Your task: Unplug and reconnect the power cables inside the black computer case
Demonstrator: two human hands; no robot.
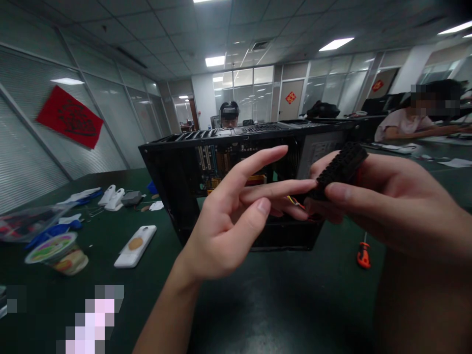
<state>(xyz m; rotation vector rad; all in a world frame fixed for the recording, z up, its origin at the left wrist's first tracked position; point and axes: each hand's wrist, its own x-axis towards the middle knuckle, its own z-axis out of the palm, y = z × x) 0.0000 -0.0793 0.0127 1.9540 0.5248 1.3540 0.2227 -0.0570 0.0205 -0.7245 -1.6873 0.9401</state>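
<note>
One black, blocky, ridged connector (342,166) is pinched in the right hand (398,196); the left hand (224,221), fingers spread, touches it. One computer case (184,187), one screwdriver (363,255).

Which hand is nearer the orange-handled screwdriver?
Right. The right hand, holding a black multi-pin connector, is above the orange-handled screwdriver in the view; the left hand is farther off, to the screwdriver's left.
</note>
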